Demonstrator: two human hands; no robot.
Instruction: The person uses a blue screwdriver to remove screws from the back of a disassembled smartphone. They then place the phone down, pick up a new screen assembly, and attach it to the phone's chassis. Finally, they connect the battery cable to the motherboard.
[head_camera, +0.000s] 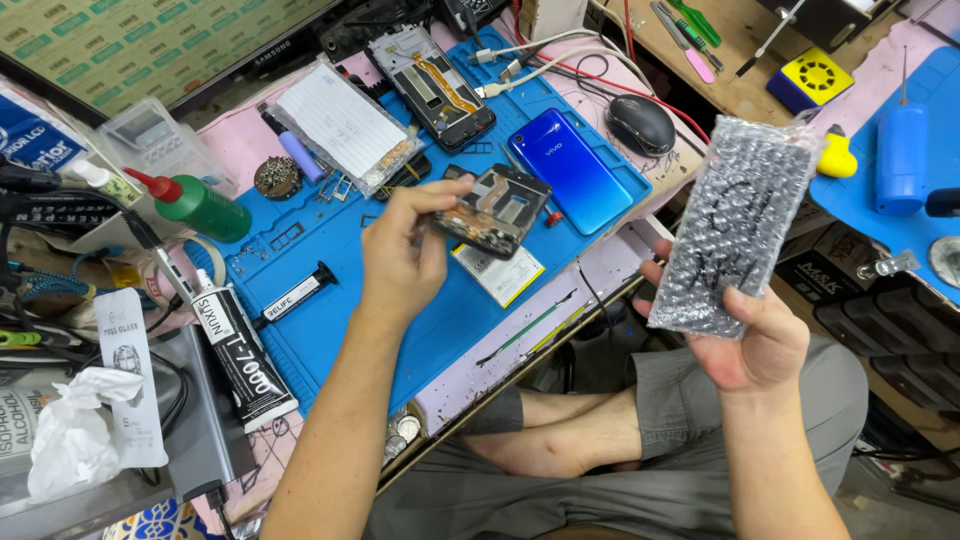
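Over the blue rubber mat (420, 330) on the counter, my left hand (400, 255) pinched a dark, flat phone frame (492, 208) in its fingers. Off to the side, my right hand (745, 335) gripped a bumpy, shiny bubble-wrap pouch (735, 225), fingers wrapped around it.

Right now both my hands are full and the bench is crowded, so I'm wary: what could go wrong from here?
1. The left hand pinches the opened phone frame by one edge above the blue mat; it could slip or twist.
2. The right hand holds the bubble-wrap pouch off the bench, over your lap; a drop might hit the floor.
3. The blue phone back and the battery lie under the frame and could get knocked.
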